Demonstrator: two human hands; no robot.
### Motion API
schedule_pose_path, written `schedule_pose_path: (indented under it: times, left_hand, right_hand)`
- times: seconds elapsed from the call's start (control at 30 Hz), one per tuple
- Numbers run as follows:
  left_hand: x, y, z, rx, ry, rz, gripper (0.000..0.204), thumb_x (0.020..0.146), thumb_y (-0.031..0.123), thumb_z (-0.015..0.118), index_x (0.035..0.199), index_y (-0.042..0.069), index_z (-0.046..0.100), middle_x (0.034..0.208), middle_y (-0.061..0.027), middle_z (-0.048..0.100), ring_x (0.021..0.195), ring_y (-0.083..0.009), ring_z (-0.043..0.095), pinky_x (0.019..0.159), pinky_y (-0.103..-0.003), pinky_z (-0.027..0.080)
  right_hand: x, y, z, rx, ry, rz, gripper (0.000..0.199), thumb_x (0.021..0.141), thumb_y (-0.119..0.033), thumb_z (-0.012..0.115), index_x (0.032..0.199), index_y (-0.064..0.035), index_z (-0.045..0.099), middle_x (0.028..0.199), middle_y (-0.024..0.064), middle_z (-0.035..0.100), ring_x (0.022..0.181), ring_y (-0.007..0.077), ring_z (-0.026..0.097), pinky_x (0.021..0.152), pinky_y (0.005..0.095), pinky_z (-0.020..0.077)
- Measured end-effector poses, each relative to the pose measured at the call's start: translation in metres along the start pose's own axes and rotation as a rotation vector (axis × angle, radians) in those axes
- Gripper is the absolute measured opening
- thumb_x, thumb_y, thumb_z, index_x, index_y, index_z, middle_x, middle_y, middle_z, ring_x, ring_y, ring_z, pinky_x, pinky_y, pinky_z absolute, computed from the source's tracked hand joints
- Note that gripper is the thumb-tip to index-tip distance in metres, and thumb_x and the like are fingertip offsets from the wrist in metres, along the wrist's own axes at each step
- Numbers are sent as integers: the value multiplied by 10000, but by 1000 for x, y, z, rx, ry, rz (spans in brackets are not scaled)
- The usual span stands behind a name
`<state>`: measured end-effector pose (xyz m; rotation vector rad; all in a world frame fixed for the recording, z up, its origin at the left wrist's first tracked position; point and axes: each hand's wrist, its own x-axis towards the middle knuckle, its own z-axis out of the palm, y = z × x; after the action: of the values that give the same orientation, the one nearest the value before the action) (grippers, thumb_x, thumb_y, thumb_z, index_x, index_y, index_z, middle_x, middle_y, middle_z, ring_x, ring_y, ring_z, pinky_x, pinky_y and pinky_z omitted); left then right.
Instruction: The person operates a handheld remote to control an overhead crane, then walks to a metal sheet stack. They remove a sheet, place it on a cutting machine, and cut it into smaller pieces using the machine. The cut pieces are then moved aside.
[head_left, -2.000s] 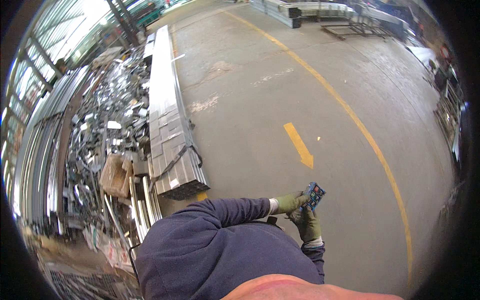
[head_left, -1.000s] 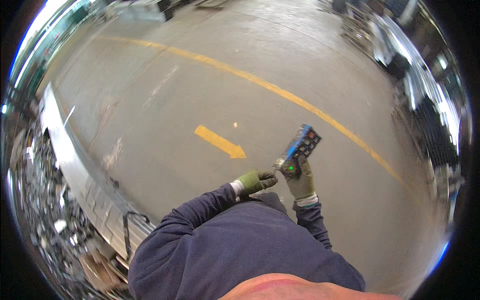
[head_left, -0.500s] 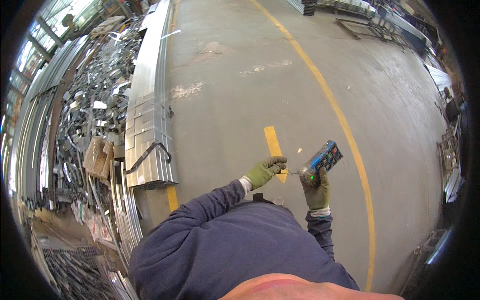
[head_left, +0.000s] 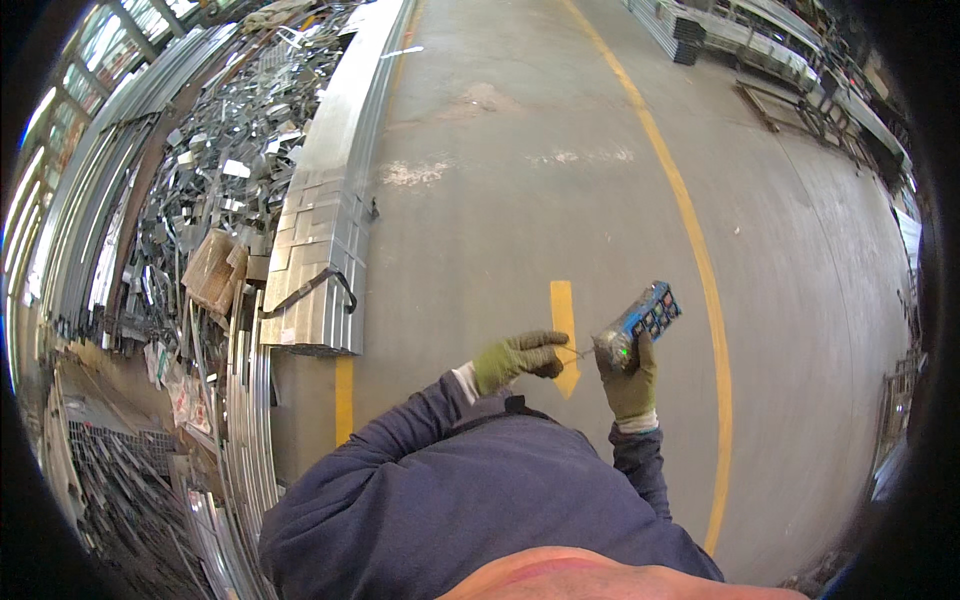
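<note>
Although the green-gloved left hand (head_left: 515, 361) met the remote control (head_left: 640, 322) two seconds ago, it now sits apart, fingers bent together near a thin cord (head_left: 583, 353); I cannot tell whether they pinch it. The right hand (head_left: 632, 388) clasps the remote's near end above the smooth grey floor (head_left: 470, 245). Long and boxy, blue-sided with dark square buttons, the remote slants, its far end pointing forward and right.
</note>
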<state>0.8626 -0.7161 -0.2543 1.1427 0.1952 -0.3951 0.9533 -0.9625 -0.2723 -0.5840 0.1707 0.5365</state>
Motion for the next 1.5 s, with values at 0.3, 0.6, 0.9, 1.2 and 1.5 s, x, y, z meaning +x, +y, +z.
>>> schedule_pose_path:
  times: [0.3, 0.6, 0.9, 1.2, 1.5]
  left_hand:
    - [93, 49, -93, 22, -130, 96, 573, 1065, 291, 627, 1539, 21, 450, 1061, -68, 676, 996, -179, 650, 936, -375, 538]
    - [137, 125, -193, -45, 126, 135, 479, 1033, 253, 672, 1459, 62, 565, 1090, -91, 741, 969, -183, 711, 889, -362, 595]
    - [147, 149, -277, -351, 323, 244, 461, 1056, 181, 635, 1480, 39, 524, 1191, -128, 722, 1067, -214, 696, 927, -353, 574]
    - [232, 249, -401, -313, 670, 292, 344, 1060, 186, 626, 1376, 51, 632, 1128, -136, 754, 959, -226, 737, 855, -348, 611]
    - [305, 355, -507, -203, 950, 467, 256, 1067, 156, 600, 1285, 52, 684, 985, -109, 766, 854, -181, 733, 769, -323, 616]
  right_hand:
    - [107, 0, 57, -74, -49, -97, 443, 1031, -388, 636, 1310, -45, 602, 1232, 114, 682, 1149, 264, 670, 1042, 446, 555]
    - [213, 26, 124, -99, -120, 11, 515, 1003, -356, 695, 1348, 3, 562, 1290, 151, 648, 1172, 286, 649, 1061, 446, 548]
    - [388, 71, 172, -143, -156, 306, 410, 1031, -285, 657, 1307, 9, 585, 1226, 150, 683, 1163, 277, 659, 1047, 406, 551]
    - [587, 102, 278, -158, -349, 547, 386, 1079, -269, 575, 1377, -28, 527, 1280, 120, 662, 1169, 277, 676, 1000, 416, 579]
    - [761, 128, 415, -298, -476, 609, 424, 1072, -286, 586, 1404, -32, 512, 1283, 114, 651, 1144, 254, 683, 981, 386, 590]
